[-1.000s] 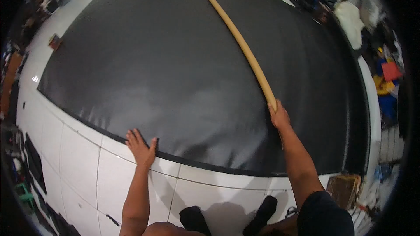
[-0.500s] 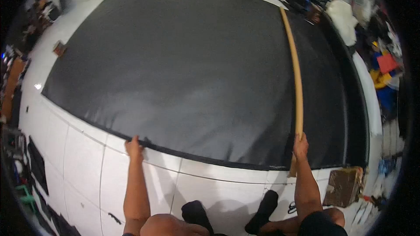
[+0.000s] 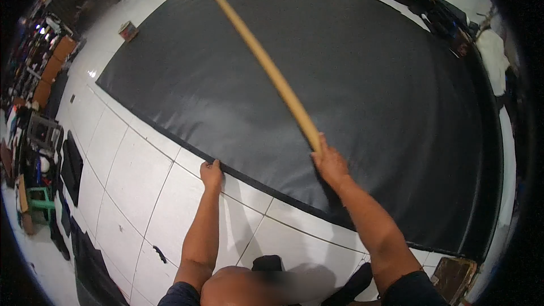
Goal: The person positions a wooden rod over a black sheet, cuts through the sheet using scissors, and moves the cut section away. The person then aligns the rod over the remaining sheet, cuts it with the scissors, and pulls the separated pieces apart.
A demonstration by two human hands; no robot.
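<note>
A large black sheet point(image 3: 187, 51), smooth and slightly shiny like synthetic leather, lies spread over the tiled floor. My right hand point(image 3: 332, 165) is closed around the near end of a long, flat wooden stick point(image 3: 266, 63). The stick slants over the sheet toward the far left; whether its whole length touches the sheet I cannot tell. At the sheet's near edge, my left hand point(image 3: 212, 175) pinches the border, with its fingertips partly hidden.
A small box point(image 3: 128, 31) sits by the sheet's left edge. A brown block point(image 3: 454, 279) lies at the near right corner. Dark cloth pieces point(image 3: 93, 266) and a green stool point(image 3: 41, 199) are at the left. Clutter lines the back and right.
The wooden stick has swung from the sheet's right side to a slant across its middle, with my right hand moving left. My left hand stays at the near edge; the view has turned left.
</note>
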